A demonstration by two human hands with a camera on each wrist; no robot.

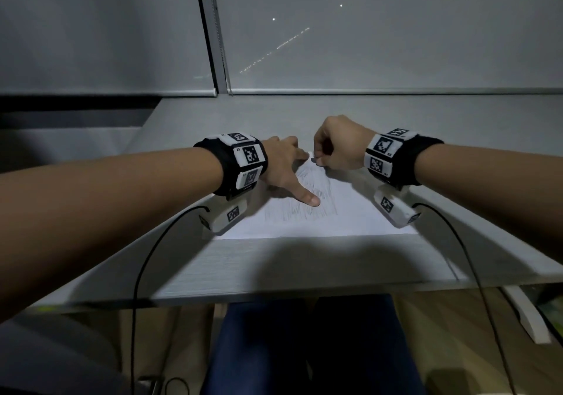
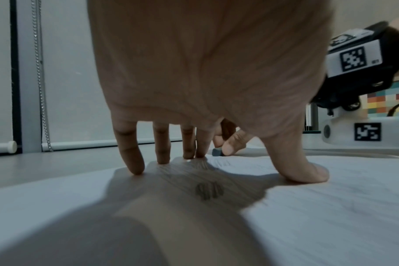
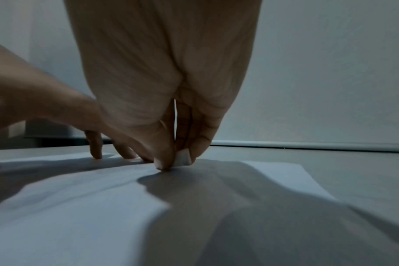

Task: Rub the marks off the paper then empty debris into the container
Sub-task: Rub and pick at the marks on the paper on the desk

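Now right hand (image 1: 341, 145) pinches eraser (image 3: 182, 159) at paper (image 1: 350, 212) far edge (left hand (image 1: 283, 166) pressing).

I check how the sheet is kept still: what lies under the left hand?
Under the left hand lies the white paper sheet with grey pencil marks; its spread fingertips press it. Marks beneath the thumb are covered.

Pale grey table (image 1: 350, 260) with a faint wood grain, set against a window sill, a white sheet of paper (image 1: 344, 215) lying flat on it, pencil marks (image 1: 304, 209) scribbled across the sheet's left and middle part
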